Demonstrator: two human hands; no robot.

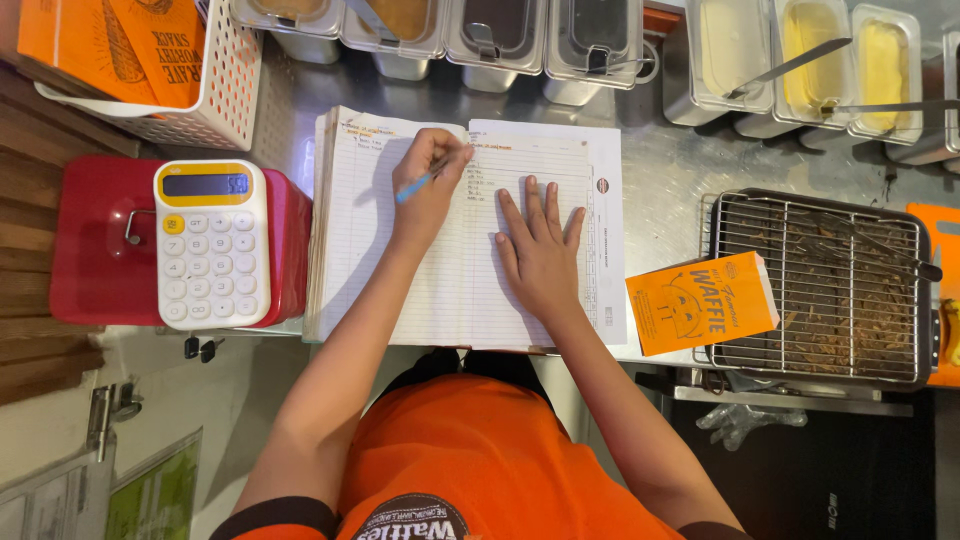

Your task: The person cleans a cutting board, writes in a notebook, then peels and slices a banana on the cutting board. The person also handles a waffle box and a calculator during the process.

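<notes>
An open lined ledger book (360, 250) lies on the steel counter in front of me. My left hand (432, 190) is closed around a blue pen (415, 188), whose tip touches the upper part of the page near the book's middle fold. On the right page, my right hand (540, 255) lies flat with its fingers spread, pressing the paper down. A white loose sheet (605, 160) sticks out from under the book at the right.
A white and yellow calculator (211, 243) sits on a red cash box (95, 250) to the left. An orange paper sleeve (700, 302) leans on a wire-rack tray (820, 285) at the right. Behind stand a white basket (235, 80) and steel tubs (490, 30).
</notes>
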